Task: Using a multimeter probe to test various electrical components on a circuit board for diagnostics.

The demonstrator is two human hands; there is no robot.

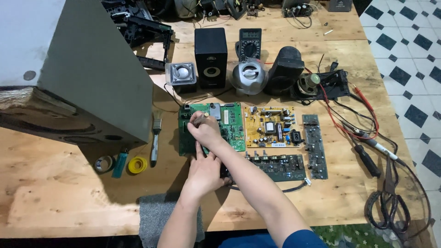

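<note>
- Right hand point(205, 130) crosses over, fingers pinched on a slim tool point(198, 119) above the green circuit board point(234, 124).
- Left hand point(204, 173) rests at the board's near edge, fingers curled; whether it grips anything is unclear.

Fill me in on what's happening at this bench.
A person is bent over a green circuit board on a wooden table. The right hand presses a slim tool onto the board's upper left part; the left hand rests on its lower edge. A yellow board, dark boards, speakers, a multimeter and scissors lie nearby.
</note>
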